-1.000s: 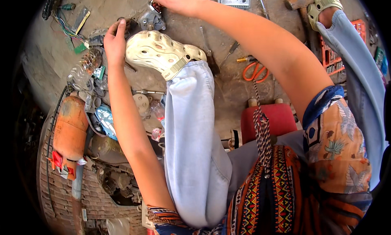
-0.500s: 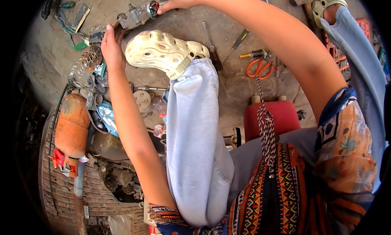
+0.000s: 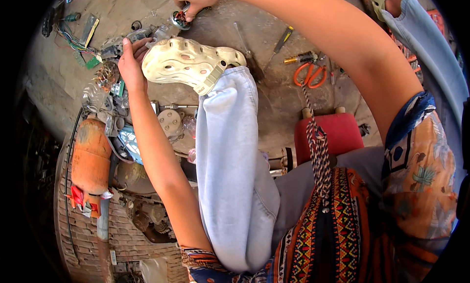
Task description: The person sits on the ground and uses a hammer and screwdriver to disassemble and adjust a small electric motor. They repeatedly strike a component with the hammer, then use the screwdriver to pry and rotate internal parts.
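My right hand (image 3: pixel 198 0) pinches a small round metal motor part (image 3: pixel 180 19) with reddish copper-coloured bits on its face, at the top of the view. Just left of it lies a grey metal housing (image 3: pixel 159 33), partly hidden behind my cream clog (image 3: pixel 188 62). My left hand (image 3: pixel 133 62) is at the housing's left end, thumb raised and fingers curled around it. The exact contact is hidden by the hand. Beyond the left thumb shows a dark grey part (image 3: pixel 111 51), and I cannot tell whether it joins the housing.
Green circuit boards with wires (image 3: pixel 81 45) lie at far left, above an orange cylinder (image 3: pixel 91 155). Orange-handled scissors (image 3: pixel 310 76), a yellow-and-black screwdriver (image 3: pixel 283 39) and another screwdriver (image 3: pixel 298 58) lie right of my foot. A red padded stool (image 3: pixel 333 136) stands nearer, and scrap metal parts lie left.
The round motor part has tipped so its face shows, and it now looks apart from the housing. The housing has sunk lower behind the clog. The whole view has shifted slightly.
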The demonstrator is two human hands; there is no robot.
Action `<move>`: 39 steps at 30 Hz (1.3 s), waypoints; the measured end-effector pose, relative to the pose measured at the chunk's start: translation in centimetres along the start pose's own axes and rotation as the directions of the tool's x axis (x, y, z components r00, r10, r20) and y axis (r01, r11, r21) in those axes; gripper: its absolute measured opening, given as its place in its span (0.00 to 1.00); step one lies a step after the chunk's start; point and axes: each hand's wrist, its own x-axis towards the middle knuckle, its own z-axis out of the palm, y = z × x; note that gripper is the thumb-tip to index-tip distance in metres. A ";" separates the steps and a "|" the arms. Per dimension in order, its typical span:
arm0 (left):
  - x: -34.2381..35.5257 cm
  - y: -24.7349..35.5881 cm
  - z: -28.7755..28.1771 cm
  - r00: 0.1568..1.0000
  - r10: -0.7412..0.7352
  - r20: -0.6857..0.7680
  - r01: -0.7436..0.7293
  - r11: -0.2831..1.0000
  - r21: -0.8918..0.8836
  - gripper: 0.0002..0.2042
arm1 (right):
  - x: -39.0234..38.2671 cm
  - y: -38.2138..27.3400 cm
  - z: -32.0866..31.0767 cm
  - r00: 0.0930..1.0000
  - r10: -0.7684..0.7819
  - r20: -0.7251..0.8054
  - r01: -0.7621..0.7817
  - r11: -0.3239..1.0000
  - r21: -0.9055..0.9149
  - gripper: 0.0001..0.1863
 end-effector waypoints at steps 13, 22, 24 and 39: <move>-0.1 -1.2 -0.2 0.998 0.054 -0.033 -0.054 0.998 0.020 0.30 | -3.0 -1.5 1.9 0.887 0.147 -0.438 -0.151 0.988 0.026 0.12; 1.6 -1.0 -1.0 0.999 0.027 -0.025 -0.021 0.976 0.215 0.30 | -16.7 -3.5 5.9 0.262 0.543 -0.798 -0.416 0.809 0.415 0.10; 2.0 -1.0 -1.6 0.999 -0.030 0.016 0.026 0.976 0.216 0.30 | -19.6 -4.2 6.7 0.041 0.663 -0.747 -0.464 0.675 0.574 0.07; 6.6 -2.3 -4.8 0.933 -0.244 0.264 0.041 0.803 0.594 0.18 | -36.2 0.7 11.0 -0.701 0.458 -0.547 -0.683 -0.209 0.700 0.17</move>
